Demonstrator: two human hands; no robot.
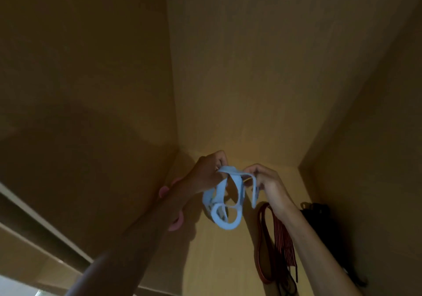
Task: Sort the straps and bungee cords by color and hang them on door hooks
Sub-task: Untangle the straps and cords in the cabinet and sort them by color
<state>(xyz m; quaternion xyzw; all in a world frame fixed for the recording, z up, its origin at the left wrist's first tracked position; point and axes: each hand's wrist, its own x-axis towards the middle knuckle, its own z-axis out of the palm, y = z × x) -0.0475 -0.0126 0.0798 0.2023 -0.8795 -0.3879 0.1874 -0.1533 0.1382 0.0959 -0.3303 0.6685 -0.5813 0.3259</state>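
Left forearm (137, 238) rises from the bottom edge. Left hand (209, 170) and right hand (267, 181) each pinch the blue straps (225, 204) up against the door (251, 67); pink strap (175, 225) hangs left, red cords (280, 238) and black cords (319, 213) right.

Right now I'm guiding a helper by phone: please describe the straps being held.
Find the tan door, near its top where two raised hands meet. The left hand and right hand pinch a looped bundle of flat straps. It is pale blue; the pink straps lie left, red straps and black cords right.
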